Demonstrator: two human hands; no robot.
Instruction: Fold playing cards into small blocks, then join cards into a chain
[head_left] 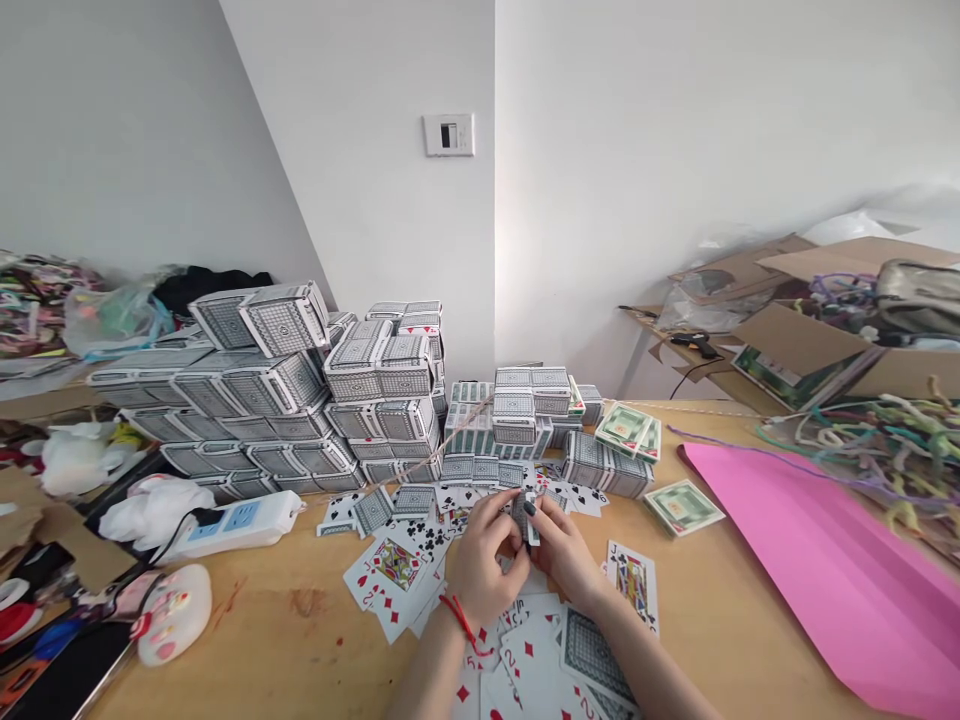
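My left hand and my right hand meet in the middle, both closed on a small folded playing card with a grey patterned back. The left wrist wears a red string. Dark polish shows on the right thumbnail. Below and around my hands lie loose playing cards, some face up, some face down. Just behind them are several folded card pieces. A jack card lies face up to the right of my right hand.
Blocks built from folded cards are stacked at the back left, with smaller blocks at the centre. Green card packs, pink paper and a cardboard box lie right. A power strip and a white pouch lie left.
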